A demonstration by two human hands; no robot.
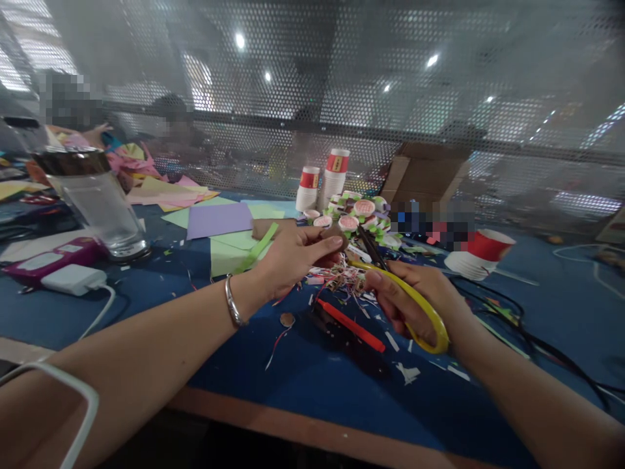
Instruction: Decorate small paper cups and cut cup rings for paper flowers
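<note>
Evidently the yellow-handled scissors (413, 292) were in the grip of the right hand (437, 286), fingers closed around the handle; their dark blades pointed up and away, and how far these were parted could not be told. Just left of them, the left hand (293, 254) pinched a small brown piece (338, 240) between thumb and fingers. Below and between the hands lay a tangle of thin wires (347, 279), then a red pen (351, 326), with a small disc (287, 319) trailing wires nearer the left forearm. Just beyond the grip sat a heap of white-lidded pieces (364, 208), and behind it a tall cup stack (334, 179). Left of the left hand were a green strip (256, 249) and a purple sheet (219, 220); farther left stood a glass jar (107, 212). Right of the right hand lay a red-and-white cup stack (483, 253).
</note>
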